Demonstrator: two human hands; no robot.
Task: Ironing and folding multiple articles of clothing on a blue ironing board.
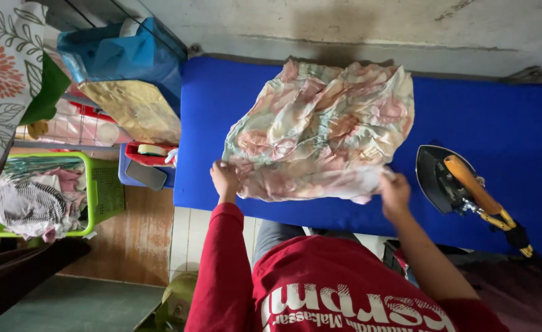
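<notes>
A crumpled floral cloth [320, 126] in pink, cream and pale green lies on a blue padded board [492, 123]. My left hand [223, 178] pinches the cloth's near left corner. My right hand [394, 192] grips its near right edge. Both arms come from red sleeves at the bottom of the view. A black iron with an orange handle [461, 181] rests on the board, just right of my right hand.
A green basket [102, 190] holding several clothes stands on the floor at left. A blue bag [126, 52] and a gold-coloured bag [139, 107] sit by the board's left end. A small red tray [151, 155] and a phone [146, 175] lie below them.
</notes>
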